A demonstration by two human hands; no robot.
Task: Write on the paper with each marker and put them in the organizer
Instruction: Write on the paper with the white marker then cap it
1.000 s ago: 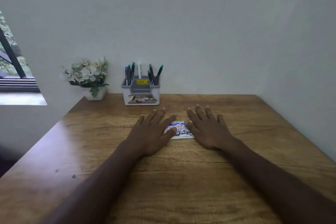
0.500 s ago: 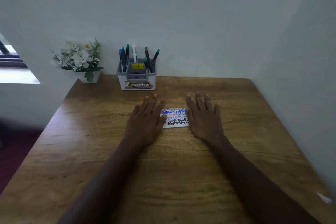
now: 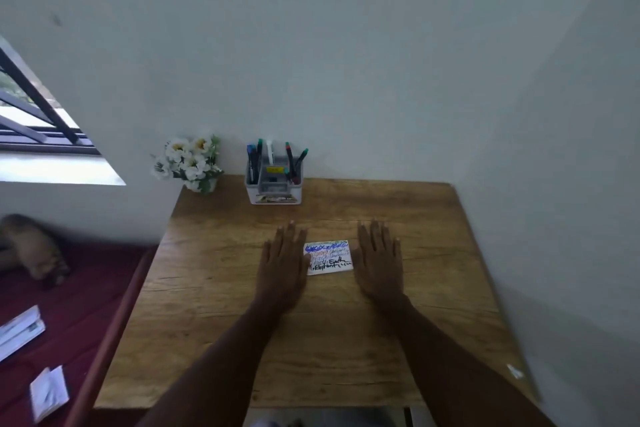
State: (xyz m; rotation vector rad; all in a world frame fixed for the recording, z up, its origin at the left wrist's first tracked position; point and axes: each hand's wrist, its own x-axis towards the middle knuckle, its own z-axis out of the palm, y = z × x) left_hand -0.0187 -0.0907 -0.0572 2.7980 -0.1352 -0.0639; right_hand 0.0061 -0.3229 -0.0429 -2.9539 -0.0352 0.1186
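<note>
You are resting your left hand [image 3: 282,262] and right hand [image 3: 378,258] flat on the wooden table [image 3: 433,253], fingers spread, grasping nothing. The paper card [image 3: 329,257] is lying between them, covered in blue, red and black writing, your left thumb touching its edge. The markers [image 3: 291,159] are standing in the grey organizer [image 3: 273,184] by the wall, beside the flower pot [image 3: 192,163]. The job looks finished. The risk now: dragging a palm across the card could smear ink that may still be wet, or slide it off.
</note>
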